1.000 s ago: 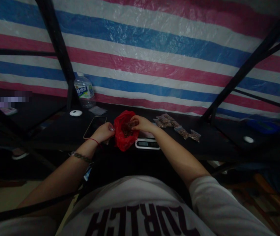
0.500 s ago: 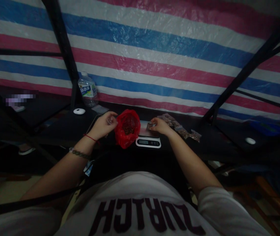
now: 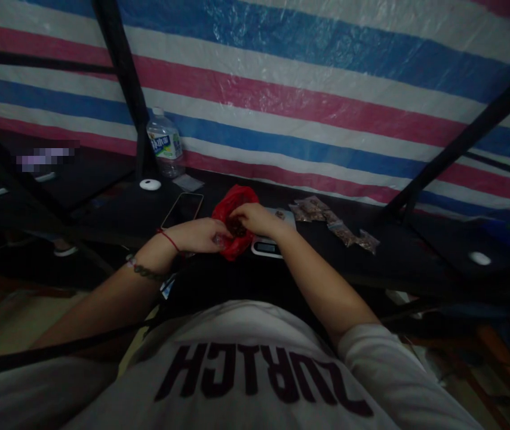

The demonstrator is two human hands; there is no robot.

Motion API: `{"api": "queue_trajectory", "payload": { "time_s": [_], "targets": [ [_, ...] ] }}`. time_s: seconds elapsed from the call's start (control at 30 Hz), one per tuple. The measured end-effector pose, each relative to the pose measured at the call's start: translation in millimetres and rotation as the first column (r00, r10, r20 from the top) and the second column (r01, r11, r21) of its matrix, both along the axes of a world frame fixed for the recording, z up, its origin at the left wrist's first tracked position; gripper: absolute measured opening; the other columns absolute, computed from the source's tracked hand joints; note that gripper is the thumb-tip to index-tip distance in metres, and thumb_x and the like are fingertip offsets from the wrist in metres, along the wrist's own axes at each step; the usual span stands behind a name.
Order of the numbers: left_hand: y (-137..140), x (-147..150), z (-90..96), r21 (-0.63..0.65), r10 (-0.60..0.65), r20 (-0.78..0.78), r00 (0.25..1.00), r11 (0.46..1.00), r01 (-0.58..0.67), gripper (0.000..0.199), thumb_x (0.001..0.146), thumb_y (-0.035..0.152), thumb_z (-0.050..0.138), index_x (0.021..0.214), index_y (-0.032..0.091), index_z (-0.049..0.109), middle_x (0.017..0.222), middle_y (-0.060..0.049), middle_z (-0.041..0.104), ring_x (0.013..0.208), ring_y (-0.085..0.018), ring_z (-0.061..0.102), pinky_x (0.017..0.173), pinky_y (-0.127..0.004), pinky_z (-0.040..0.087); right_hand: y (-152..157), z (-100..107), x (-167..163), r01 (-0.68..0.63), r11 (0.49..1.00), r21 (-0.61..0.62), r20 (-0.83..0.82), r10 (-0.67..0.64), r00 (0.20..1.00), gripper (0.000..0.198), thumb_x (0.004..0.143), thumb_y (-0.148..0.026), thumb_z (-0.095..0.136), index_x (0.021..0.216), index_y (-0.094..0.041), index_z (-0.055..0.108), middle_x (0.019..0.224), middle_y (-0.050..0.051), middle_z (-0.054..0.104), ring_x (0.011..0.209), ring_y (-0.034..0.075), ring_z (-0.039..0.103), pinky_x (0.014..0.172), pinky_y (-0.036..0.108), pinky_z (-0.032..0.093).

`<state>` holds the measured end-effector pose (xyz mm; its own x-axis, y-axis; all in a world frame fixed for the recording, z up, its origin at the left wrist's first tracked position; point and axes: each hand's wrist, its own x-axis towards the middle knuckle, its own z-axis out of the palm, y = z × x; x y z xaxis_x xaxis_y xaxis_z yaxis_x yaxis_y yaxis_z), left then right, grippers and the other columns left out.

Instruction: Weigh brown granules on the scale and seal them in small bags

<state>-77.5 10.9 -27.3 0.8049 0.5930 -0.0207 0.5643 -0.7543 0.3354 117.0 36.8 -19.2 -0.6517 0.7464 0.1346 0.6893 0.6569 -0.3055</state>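
Black desk (image 3: 409, 248) backed by striped sheet (image 3: 291, 101), one red bag (image 3: 234, 195) touched by left hand (image 3: 200, 235), entered by right hand (image 3: 257, 219), neither grip can be told, one scale (image 3: 266, 248), one bottle (image 3: 164, 145)

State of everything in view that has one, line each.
Red bag: open, brown bits inside
Left hand: at the bag's left side, grip unclear
Right hand: fingers in the bag's mouth, grip unclear
Scale: brown bits on top, reading illegible
Small clear bags: filled, lying down
Phone: flat, screen dark
Bottle: upright
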Motion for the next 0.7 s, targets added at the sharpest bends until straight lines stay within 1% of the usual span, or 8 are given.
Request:
{"api": "queue_trajectory", "payload": {
  "time_s": [0.07, 0.13, 0.23, 0.37, 0.47, 0.6, 0.7],
  "targets": [
    [2, -1, -2.9, -0.028, -0.039, -0.011, 0.999, 0.999, 0.039, 0.027, 0.077, 0.020, 0.058, 0.101, 0.022, 0.070, 0.097, -0.002, 0.069, 0.086, -0.014, 0.062, 0.080, -0.020, 0.043, 11, -7, -5, -0.055, 0.997, -0.057, 0.102, 0.060, 0.993, 0.032, 0.080, -0.008, 0.052, 0.105, -0.015, 0.069, 0.105, 0.008, 0.071, 0.091, 0.016, 0.064, 0.081, 0.023, 0.045],
    [4, -2, -4.4, -0.052, -0.053, -0.015, 0.998, 0.997, 0.053, 0.025, 0.077, 0.020, 0.059, 0.098, 0.021, 0.071, 0.097, -0.002, 0.069, 0.087, -0.014, 0.061, 0.081, -0.020, 0.043, 19, -11, -7, -0.098, 0.989, -0.110, 0.187, 0.117, 0.975, 0.030, 0.076, -0.014, 0.061, 0.105, -0.015, 0.069, 0.104, 0.008, 0.071, 0.089, 0.018, 0.065, 0.077, 0.023, 0.045],
    [5, -4, -3.8, -0.066, -0.046, -0.023, 0.999, 0.997, 0.044, 0.022, 0.078, 0.023, 0.059, 0.095, 0.022, 0.072, 0.094, -0.002, 0.069, 0.084, -0.013, 0.061, 0.080, -0.020, 0.042, 25, -15, -12, -0.121, 0.981, -0.150, 0.234, 0.155, 0.960, 0.031, 0.071, -0.019, 0.068, 0.102, -0.015, 0.070, 0.103, 0.008, 0.071, 0.087, 0.019, 0.065, 0.072, 0.022, 0.045],
    [5, -7, -2.6, -0.101, -0.022, -0.013, 1.000, 0.995, 0.021, 0.020, 0.078, 0.025, 0.059, 0.091, 0.022, 0.073, 0.087, 0.000, 0.070, 0.077, -0.013, 0.061, 0.075, -0.020, 0.042, 24, -17, -20, -0.099, 0.984, -0.146, 0.257, 0.135, 0.957, 0.030, 0.072, -0.012, 0.064, 0.101, -0.017, 0.070, 0.105, 0.007, 0.071, 0.087, 0.018, 0.065, 0.070, 0.021, 0.043],
    [5, -9, -3.1, -0.131, -0.013, 0.022, 1.000, 0.991, 0.016, 0.019, 0.077, 0.026, 0.059, 0.090, 0.023, 0.074, 0.086, 0.000, 0.071, 0.077, -0.013, 0.061, 0.075, -0.020, 0.042, 23, -15, -21, -0.086, 0.986, -0.141, 0.280, 0.123, 0.952, 0.031, 0.073, -0.008, 0.060, 0.100, -0.018, 0.071, 0.103, 0.006, 0.072, 0.084, 0.016, 0.064, 0.067, 0.021, 0.042],
    [7, -12, -5.6, -0.115, 0.002, 0.067, 0.998, 0.993, 0.005, 0.019, 0.077, 0.027, 0.060, 0.090, 0.024, 0.074, 0.088, 0.000, 0.070, 0.081, -0.014, 0.061, 0.078, -0.021, 0.042, 22, -14, -17, -0.047, 0.992, -0.115, 0.301, 0.080, 0.950, 0.025, 0.074, -0.010, 0.059, 0.095, -0.017, 0.073, 0.094, 0.006, 0.073, 0.077, 0.015, 0.064, 0.064, 0.021, 0.040],
    [9, -11, -8.7, -0.085, -0.008, 0.091, 0.996, 0.996, 0.015, 0.020, 0.077, 0.026, 0.061, 0.092, 0.024, 0.074, 0.090, -0.001, 0.070, 0.084, -0.015, 0.061, 0.080, -0.021, 0.042, 23, -15, -18, -0.068, 0.993, -0.098, 0.306, 0.095, 0.947, 0.024, 0.074, -0.014, 0.062, 0.095, -0.016, 0.073, 0.092, 0.007, 0.073, 0.075, 0.015, 0.063, 0.062, 0.021, 0.040]
  ]
}}
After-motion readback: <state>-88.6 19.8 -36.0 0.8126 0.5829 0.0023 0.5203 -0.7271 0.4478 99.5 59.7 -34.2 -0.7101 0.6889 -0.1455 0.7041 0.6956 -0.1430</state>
